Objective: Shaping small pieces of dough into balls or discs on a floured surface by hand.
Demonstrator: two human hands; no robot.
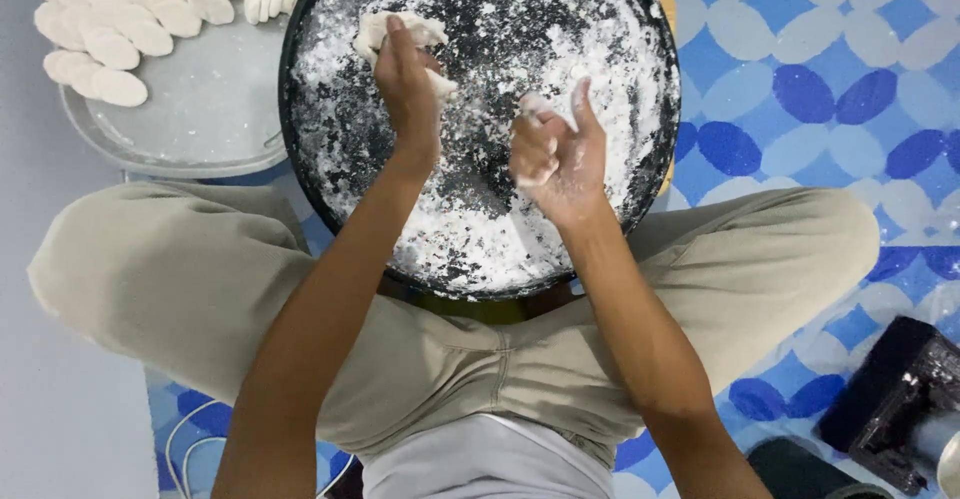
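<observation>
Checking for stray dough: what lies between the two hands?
Head view: only floured black tray between left hand, holding dough, and right hand.

Pale grey floor (60, 399) at left, mostly covered by a blue-and-white patterned mat (820, 89) of overlapping ovals; soft, even light, faint shadows.
</observation>
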